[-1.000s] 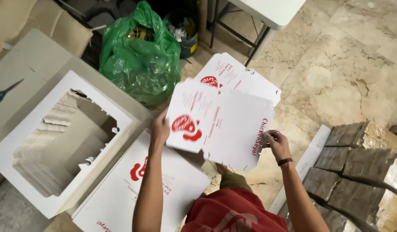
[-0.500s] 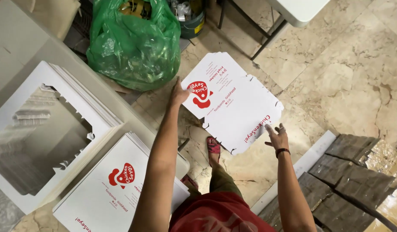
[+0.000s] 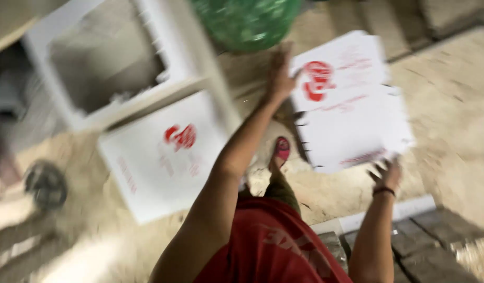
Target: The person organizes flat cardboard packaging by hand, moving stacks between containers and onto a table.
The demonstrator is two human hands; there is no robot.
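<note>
A flat white cardboard box blank [image 3: 357, 120] with a red logo hangs over the stone floor in front of me. My left hand [image 3: 280, 73] grips its left edge, arm stretched forward. My right hand [image 3: 387, 175] is just under its lower right edge, fingers spread, apparently only touching it. The whole view is motion-blurred.
A stack of similar flat white boxes [image 3: 163, 157] lies on the floor at left. Behind it stands an open white carton [image 3: 121, 68] with corrugated sheets inside. A green plastic bag [image 3: 247, 21] sits at top. My sandalled foot [image 3: 281, 149] is below the blank; grey stone blocks [image 3: 425, 246] are at lower right.
The view has swung left and downward and blurred. The box blank has shifted right and lower toward the floor, and my right hand has slipped to just below its edge.
</note>
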